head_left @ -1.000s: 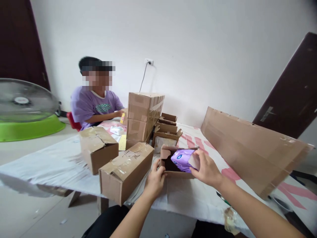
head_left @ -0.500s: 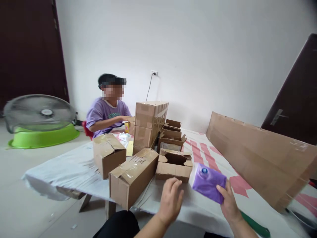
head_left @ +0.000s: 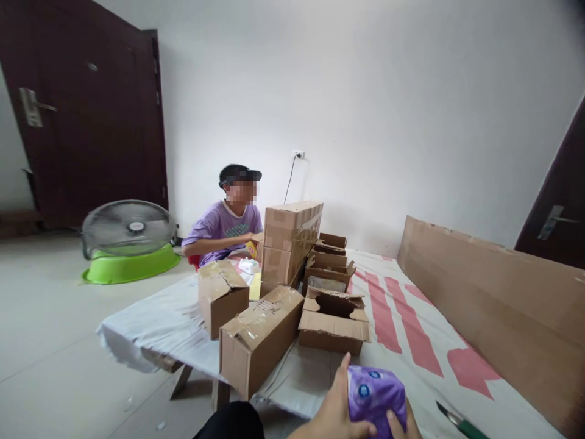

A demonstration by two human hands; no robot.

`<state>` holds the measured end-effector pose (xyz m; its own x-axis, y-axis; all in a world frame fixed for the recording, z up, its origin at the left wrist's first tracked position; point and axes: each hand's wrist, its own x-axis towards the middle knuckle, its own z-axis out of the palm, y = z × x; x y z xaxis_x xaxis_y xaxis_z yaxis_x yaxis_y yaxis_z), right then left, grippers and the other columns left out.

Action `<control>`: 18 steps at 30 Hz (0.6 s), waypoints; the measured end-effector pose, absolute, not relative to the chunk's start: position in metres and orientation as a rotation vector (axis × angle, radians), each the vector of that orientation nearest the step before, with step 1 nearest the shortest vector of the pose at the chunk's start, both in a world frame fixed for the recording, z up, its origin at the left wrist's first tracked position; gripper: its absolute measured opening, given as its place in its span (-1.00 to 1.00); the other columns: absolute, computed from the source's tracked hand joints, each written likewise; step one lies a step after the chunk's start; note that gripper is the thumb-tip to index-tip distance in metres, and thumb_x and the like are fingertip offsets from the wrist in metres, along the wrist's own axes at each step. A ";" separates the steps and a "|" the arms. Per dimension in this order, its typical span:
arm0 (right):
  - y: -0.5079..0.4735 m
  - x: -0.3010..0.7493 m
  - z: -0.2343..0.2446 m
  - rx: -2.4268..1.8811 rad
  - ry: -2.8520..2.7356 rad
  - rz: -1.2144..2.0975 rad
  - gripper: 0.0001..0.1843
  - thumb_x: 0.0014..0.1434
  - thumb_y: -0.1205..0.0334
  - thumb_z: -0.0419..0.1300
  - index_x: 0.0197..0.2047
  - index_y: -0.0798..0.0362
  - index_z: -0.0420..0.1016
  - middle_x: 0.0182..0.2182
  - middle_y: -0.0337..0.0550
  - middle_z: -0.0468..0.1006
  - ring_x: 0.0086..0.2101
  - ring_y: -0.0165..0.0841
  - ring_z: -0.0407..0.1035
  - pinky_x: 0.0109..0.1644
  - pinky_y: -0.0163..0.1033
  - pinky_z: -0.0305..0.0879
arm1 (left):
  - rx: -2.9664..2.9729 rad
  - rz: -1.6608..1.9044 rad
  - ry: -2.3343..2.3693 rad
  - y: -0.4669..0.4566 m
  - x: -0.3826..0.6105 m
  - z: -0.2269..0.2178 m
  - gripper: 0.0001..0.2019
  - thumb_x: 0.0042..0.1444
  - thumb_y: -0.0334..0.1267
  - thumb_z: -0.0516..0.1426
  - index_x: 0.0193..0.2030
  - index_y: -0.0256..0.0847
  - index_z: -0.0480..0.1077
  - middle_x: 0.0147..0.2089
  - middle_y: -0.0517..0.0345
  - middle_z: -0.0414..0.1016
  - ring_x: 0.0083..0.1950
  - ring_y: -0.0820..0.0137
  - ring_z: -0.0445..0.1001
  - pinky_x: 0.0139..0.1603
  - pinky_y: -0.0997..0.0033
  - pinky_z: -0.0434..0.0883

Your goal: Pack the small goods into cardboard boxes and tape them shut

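Head view — forward, down across the table (head_left: 311,372)

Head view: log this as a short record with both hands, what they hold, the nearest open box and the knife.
Left hand: holding soft purple packet with blue round marks
Right hand: on the packet's right side, partly hidden
Brown cardboard open box: flaps spread, beyond the packet
Green-handled metal knife: on white-and-pink tablecloth, right of the packet
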<state>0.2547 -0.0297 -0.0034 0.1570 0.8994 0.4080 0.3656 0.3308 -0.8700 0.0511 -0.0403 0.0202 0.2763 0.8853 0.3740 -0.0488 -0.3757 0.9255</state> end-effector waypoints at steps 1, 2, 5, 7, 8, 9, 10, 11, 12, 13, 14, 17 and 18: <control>-0.031 0.254 0.012 -1.178 -1.438 0.558 -0.46 -0.12 -0.15 0.25 -0.05 -0.15 0.47 -0.10 -0.10 0.55 0.15 0.04 0.19 0.18 0.08 0.20 | 1.660 1.301 0.772 -0.044 0.051 0.031 0.27 -0.32 0.02 0.38 0.40 -0.21 -0.34 0.27 -0.20 0.19 0.30 -0.09 0.14 0.31 -0.01 0.03; -0.031 0.252 0.031 -1.116 -1.453 0.552 -0.46 -0.12 -0.14 0.26 -0.04 -0.18 0.47 -0.10 -0.12 0.55 0.15 0.04 0.18 0.16 0.07 0.22 | 1.702 1.363 0.758 -0.046 0.051 0.045 0.25 -0.27 0.04 0.36 0.40 -0.21 -0.38 0.27 -0.19 0.18 0.30 -0.08 0.14 0.31 -0.02 0.03; -0.016 0.239 0.102 -1.017 -1.468 0.557 -0.45 0.04 -0.11 0.18 0.11 -0.19 0.35 0.03 -0.19 0.47 0.17 -0.08 0.16 0.19 0.01 0.19 | 1.709 1.549 0.664 -0.035 0.046 0.112 0.12 -0.08 -0.02 0.28 0.39 -0.17 -0.44 0.28 -0.16 0.16 0.28 0.03 0.19 0.29 0.00 0.10; 0.005 0.223 0.156 -0.876 -1.516 0.655 -0.39 0.10 -0.04 0.15 0.21 -0.11 0.23 0.15 -0.18 0.35 0.17 -0.14 0.17 0.23 -0.02 0.13 | 1.658 1.588 0.599 -0.013 0.037 0.167 0.09 -0.15 -0.08 0.33 0.37 -0.15 -0.31 0.24 -0.15 0.21 0.21 0.05 0.28 0.22 0.01 0.21; 0.016 0.213 0.182 -0.771 -1.523 0.723 -0.38 0.10 -0.01 0.16 0.22 -0.07 0.21 0.15 -0.15 0.35 0.14 -0.16 0.19 0.23 -0.03 0.13 | 1.615 1.622 0.618 0.001 0.032 0.193 0.05 -0.19 -0.10 0.36 0.35 -0.16 -0.18 0.19 -0.14 0.26 0.17 0.04 0.32 0.17 0.02 0.26; 0.027 0.204 0.204 -0.691 -1.518 0.800 -0.39 0.10 0.00 0.17 0.21 -0.06 0.22 0.13 -0.14 0.37 0.11 -0.18 0.23 0.21 -0.04 0.15 | 1.600 1.634 0.649 0.015 0.027 0.215 -0.03 -0.23 -0.12 0.37 0.29 -0.20 -0.03 0.12 -0.13 0.33 0.12 0.04 0.36 0.12 0.03 0.31; 0.037 0.197 0.223 -0.646 -1.492 0.879 -0.40 0.08 0.02 0.20 0.18 -0.06 0.25 0.07 -0.14 0.43 0.07 -0.19 0.28 0.17 -0.05 0.20 | 1.600 1.647 0.652 0.027 0.023 0.232 -0.13 -0.22 -0.12 0.37 0.22 -0.23 0.08 0.06 -0.12 0.37 0.08 0.05 0.38 0.09 0.05 0.34; 0.044 0.192 0.236 -0.624 -1.467 0.934 -0.41 0.06 0.04 0.21 0.16 -0.05 0.27 0.02 -0.14 0.46 0.02 -0.20 0.31 0.14 -0.04 0.23 | 1.611 1.638 0.654 0.036 0.021 0.244 -0.21 -0.23 -0.14 0.37 0.15 -0.26 0.16 0.01 -0.12 0.41 0.05 0.06 0.40 0.07 0.05 0.35; 0.048 0.189 0.243 -0.605 -1.438 0.973 -0.43 0.06 0.06 0.21 0.14 -0.05 0.27 -0.02 -0.15 0.48 -0.02 -0.22 0.33 0.11 -0.05 0.25 | 1.627 1.652 0.682 0.041 0.020 0.250 -0.26 -0.23 -0.16 0.38 0.10 -0.27 0.21 -0.01 -0.11 0.42 0.03 0.06 0.41 0.06 0.06 0.35; 0.050 0.190 0.243 -0.592 -1.416 1.008 -0.45 0.05 0.09 0.21 0.13 -0.05 0.28 -0.04 -0.16 0.49 -0.04 -0.22 0.35 0.09 -0.05 0.26 | 1.649 1.671 0.727 0.041 0.020 0.250 -0.26 -0.24 -0.17 0.38 0.10 -0.27 0.21 0.00 -0.10 0.41 0.04 0.06 0.41 0.08 0.06 0.34; 0.048 0.192 0.238 -0.577 -1.403 1.037 -0.47 0.06 0.11 0.20 0.12 -0.05 0.29 -0.05 -0.17 0.49 -0.05 -0.23 0.35 0.07 -0.05 0.27 | 1.675 1.690 0.787 0.037 0.022 0.245 -0.23 -0.25 -0.19 0.38 0.13 -0.25 0.19 0.04 -0.10 0.39 0.07 0.06 0.39 0.11 0.06 0.32; 0.031 0.212 0.191 -0.548 -1.398 1.106 -0.55 0.06 0.15 0.17 0.06 -0.03 0.33 -0.04 -0.15 0.48 -0.02 -0.20 0.33 0.06 -0.06 0.27 | 1.770 1.689 0.952 0.006 0.032 0.202 -0.02 -0.24 -0.22 0.37 0.30 -0.19 -0.05 0.22 -0.09 0.24 0.22 0.05 0.26 0.23 0.06 0.21; 0.022 0.220 0.171 -0.551 -1.398 1.120 -0.55 0.05 0.15 0.17 0.05 -0.03 0.34 -0.03 -0.14 0.48 0.00 -0.19 0.32 0.07 -0.06 0.25 | 1.798 1.659 0.969 -0.007 0.036 0.183 0.01 -0.22 -0.23 0.36 0.33 -0.19 -0.10 0.25 -0.09 0.20 0.25 0.06 0.22 0.25 0.06 0.18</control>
